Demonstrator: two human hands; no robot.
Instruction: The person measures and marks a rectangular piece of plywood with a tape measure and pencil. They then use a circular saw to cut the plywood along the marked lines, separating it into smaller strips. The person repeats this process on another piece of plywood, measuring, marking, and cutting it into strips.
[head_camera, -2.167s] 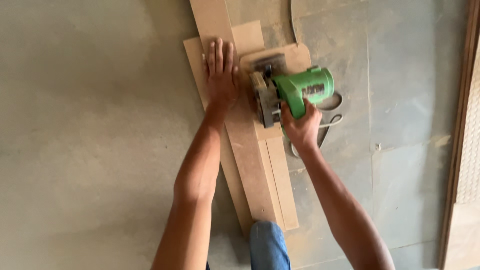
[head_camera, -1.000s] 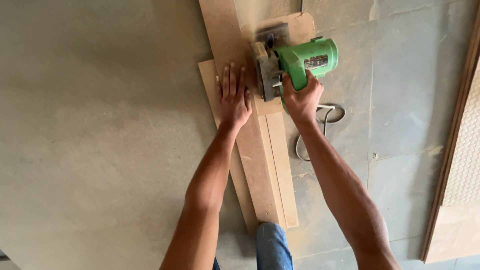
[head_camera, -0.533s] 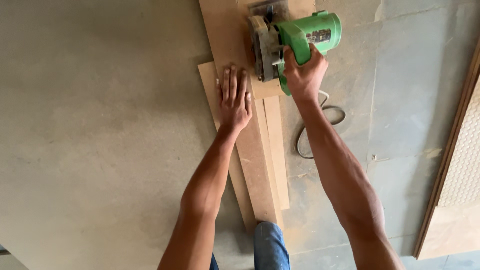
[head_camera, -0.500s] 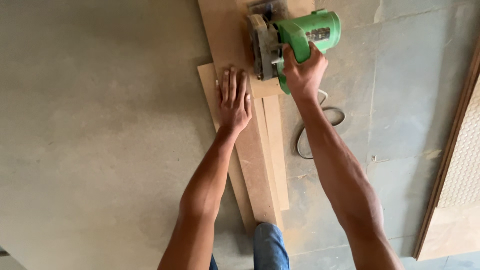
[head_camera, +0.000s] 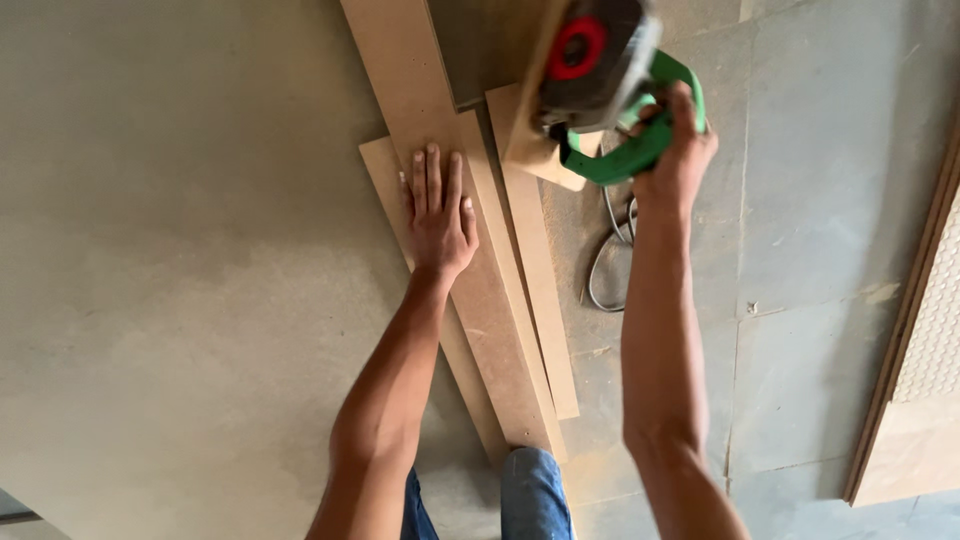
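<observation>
Both hands are busy: my right hand (head_camera: 678, 150) has lifted the green circular saw (head_camera: 598, 75) off the board strips (head_camera: 500, 320) on the floor, grip closed round its handle, cut apparently finished, while my left hand (head_camera: 438, 212) stays flat on them.

The floor (head_camera: 160, 250) is bare grey concrete on the left, dull and faintly mottled, and gives way on the right to large grey slabs (head_camera: 830, 200) with thin seams between them and a pale dusting in places. Along the right edge a wooden frame (head_camera: 905, 340) leans or stands, holding a panel (head_camera: 940, 320) of fine woven mesh. Soft, even daylight lies over everything, with no hard shadows.
</observation>
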